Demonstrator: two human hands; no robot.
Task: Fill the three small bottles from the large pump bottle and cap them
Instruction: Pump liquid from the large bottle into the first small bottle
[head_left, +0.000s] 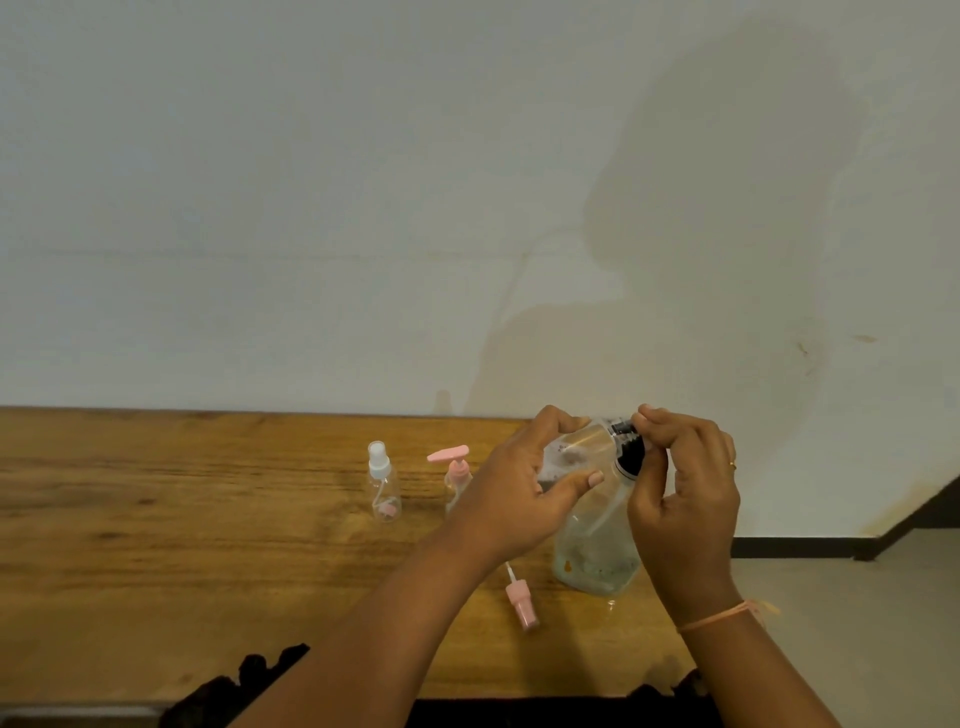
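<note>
The large clear pump bottle (597, 551) stands near the table's right end, with a black pump head (627, 451) on top. My right hand (685, 493) curls round that pump head. My left hand (511, 493) grips a small clear bottle (574, 452), held tilted on its side with its mouth against the pump head. A small spray bottle (383, 486) with a white cap stands to the left. Beside it stands a small bottle with a pink pump (453, 467), partly hidden by my left hand. A loose pink spray cap (522, 605) lies on the table in front.
The wooden table (182, 545) runs along a pale wall (467, 208). Its right edge lies just past the large bottle, with floor (857, 623) beyond. Dark fabric (249, 686) shows at the table's near edge.
</note>
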